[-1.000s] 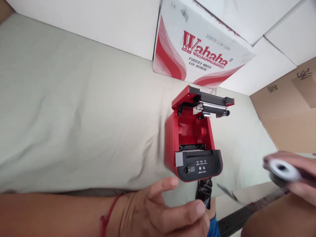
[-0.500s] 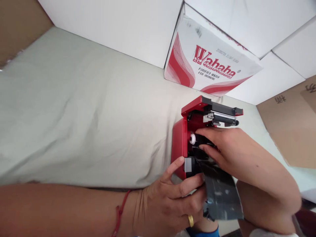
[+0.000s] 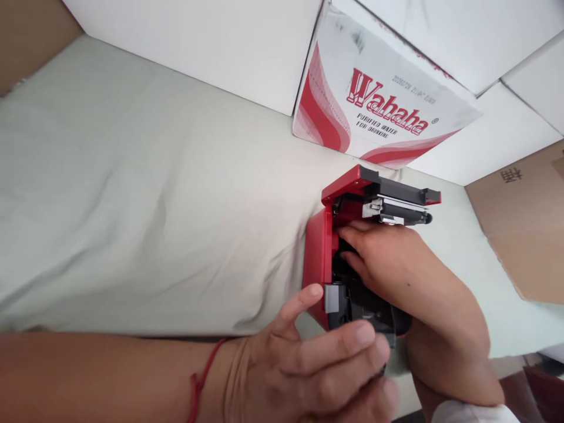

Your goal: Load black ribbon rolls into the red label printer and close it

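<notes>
A red label printer (image 3: 315,264) stands on the cloth with its lid (image 3: 348,185) raised. My right hand (image 3: 379,252) reaches inside it, fingers bent around the black ribbon roll (image 3: 348,251), which is mostly hidden by the hand and the housing. Black ribbon film (image 3: 372,308) runs from there toward the printer's front. My left hand (image 3: 312,370) is in front of the printer with its fingers stretched out, the little finger beside the grey latch piece (image 3: 332,298). The left thumb is out of sight, and the film's lower end is largely covered by that hand.
A Wahaha water carton (image 3: 383,100) stands behind the printer against white boxes (image 3: 198,47). Brown cardboard (image 3: 524,235) is at the right, with another brown box (image 3: 35,41) at the far left. A wrinkled pale green cloth (image 3: 132,205) covers the surface.
My right hand has pushed the ribbon roll deeper into the printer, hiding its white end. The hanging film shows less. My left hand's fingers have straightened and shifted slightly to the right.
</notes>
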Demonstrator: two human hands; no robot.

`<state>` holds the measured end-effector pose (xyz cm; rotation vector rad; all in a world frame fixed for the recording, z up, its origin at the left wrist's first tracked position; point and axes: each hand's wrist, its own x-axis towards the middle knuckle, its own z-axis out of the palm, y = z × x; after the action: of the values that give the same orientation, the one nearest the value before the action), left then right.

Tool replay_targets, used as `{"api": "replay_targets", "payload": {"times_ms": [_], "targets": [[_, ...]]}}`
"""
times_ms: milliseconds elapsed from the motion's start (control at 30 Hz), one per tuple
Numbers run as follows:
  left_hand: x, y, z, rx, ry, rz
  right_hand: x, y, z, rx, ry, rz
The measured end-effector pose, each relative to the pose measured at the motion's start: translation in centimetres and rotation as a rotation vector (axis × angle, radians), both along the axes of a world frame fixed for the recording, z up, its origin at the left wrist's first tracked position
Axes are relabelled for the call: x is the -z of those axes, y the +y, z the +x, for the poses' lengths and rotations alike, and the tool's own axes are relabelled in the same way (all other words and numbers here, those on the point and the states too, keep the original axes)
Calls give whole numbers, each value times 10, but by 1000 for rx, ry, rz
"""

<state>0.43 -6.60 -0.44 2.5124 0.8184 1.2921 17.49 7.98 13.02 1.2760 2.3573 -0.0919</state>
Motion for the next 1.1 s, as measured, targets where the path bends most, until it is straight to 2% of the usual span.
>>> {"api": "replay_targets", "payload": {"times_ms": [33, 167, 267, 333, 367, 467, 567, 700, 833, 967, 1100], "targets": [[-7, 7, 0, -50, -18, 95, -3, -4, 5, -31, 48, 18], [-24, 24, 3, -120, -10, 134, -34, -25, 33, -203, 417, 143], [-23, 23, 5, -111, -20, 111, -55, -31, 47, -78, 544, 421], [-22, 20, 5, -104, -20, 97, -57, -25, 50, -15, 520, 556], [-21, 19, 5, -103, -24, 93, -55, -20, 51, -35, 509, 562], [-20, 19, 6, -110, -44, 111, -50, -10, 52, -194, 473, 484], [-20, 20, 5, -94, -37, 127, -56, -18, 56, -275, 406, 424], [-21, 18, 2, -94, -9, 140, -67, -44, 66, -312, 338, 304], [-23, 17, -2, -95, 62, 204, -57, -62, 72, -348, 204, 240], [-25, 21, -3, -68, 59, 215, -47, -64, 72, -357, 134, 214], [-25, 23, -2, -52, 42, 206, -48, -58, 63, -421, 167, 184]]}}
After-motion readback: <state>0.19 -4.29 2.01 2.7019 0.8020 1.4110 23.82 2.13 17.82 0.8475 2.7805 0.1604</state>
